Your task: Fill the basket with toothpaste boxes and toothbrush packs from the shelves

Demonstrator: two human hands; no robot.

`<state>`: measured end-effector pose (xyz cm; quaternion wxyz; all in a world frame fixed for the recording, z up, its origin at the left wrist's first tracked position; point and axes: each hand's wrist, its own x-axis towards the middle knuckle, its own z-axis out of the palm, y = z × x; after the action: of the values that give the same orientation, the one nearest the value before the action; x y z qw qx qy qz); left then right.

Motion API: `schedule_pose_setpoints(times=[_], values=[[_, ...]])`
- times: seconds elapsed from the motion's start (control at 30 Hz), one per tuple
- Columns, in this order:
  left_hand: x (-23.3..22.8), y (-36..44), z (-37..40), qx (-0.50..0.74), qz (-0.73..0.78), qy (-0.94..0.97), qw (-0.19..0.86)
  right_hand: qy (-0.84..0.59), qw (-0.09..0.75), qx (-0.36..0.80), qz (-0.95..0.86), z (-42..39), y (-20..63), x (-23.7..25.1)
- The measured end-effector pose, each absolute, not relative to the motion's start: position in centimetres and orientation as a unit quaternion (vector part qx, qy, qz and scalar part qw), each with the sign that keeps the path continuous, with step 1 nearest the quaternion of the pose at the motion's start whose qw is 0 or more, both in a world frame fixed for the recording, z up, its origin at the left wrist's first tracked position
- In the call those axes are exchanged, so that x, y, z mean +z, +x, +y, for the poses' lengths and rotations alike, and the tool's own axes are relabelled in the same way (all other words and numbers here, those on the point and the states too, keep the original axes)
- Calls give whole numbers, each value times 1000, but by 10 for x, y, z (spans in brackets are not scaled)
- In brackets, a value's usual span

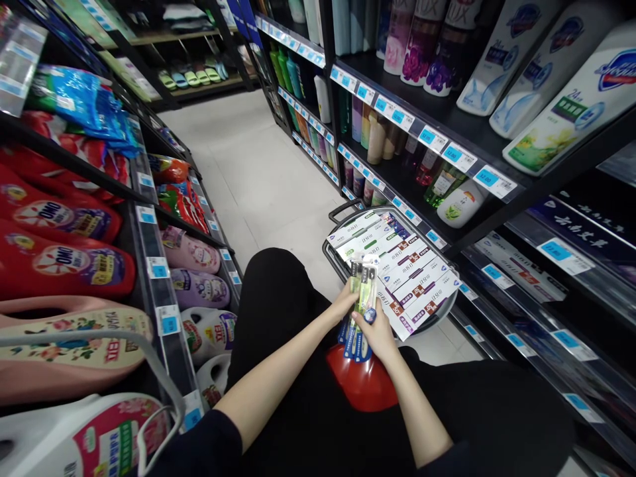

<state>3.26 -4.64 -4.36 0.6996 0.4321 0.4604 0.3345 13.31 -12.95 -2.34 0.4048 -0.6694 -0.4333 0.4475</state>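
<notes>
Two bare hands, at least two toothbrush packs [366,291] (exact count hidden by fingers), held over the lap, above one glossy red object [362,387] between the black-clad legs. Left hand [344,302]: forearm slants up from lower left, fingers closed around the packs' left side. Right hand [376,326]: forearm slants up from lower right, fingers curled on the right side, thumb across the front; both grips closed, no visible gap. Packs tilted, upper ends toward the basket. One basket [448,319] just beyond, filled with rows of toothpaste boxes [415,270], too many overlapping to count; hands and packs block its near-left corner. Left shelf: two red OMO bottles [67,262], one pink bottle [74,361] nearer. Right shelf: three large white bottles [521,63], three Lux bottles [422,50] beside them. Farthest, slippers [193,78] on a low shelf across the aisle floor [243,159].
</notes>
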Motion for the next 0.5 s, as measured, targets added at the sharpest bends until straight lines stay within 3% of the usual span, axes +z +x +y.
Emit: schedule_pose_setpoints(times=[0.37,0.5], values=[[-46,31,-46,349,455,430,697,-670,378,467,-435,-129,134,-22],[-41,32,-45,355,468,403,702,-643,425,477,-423,-126,135,-25]])
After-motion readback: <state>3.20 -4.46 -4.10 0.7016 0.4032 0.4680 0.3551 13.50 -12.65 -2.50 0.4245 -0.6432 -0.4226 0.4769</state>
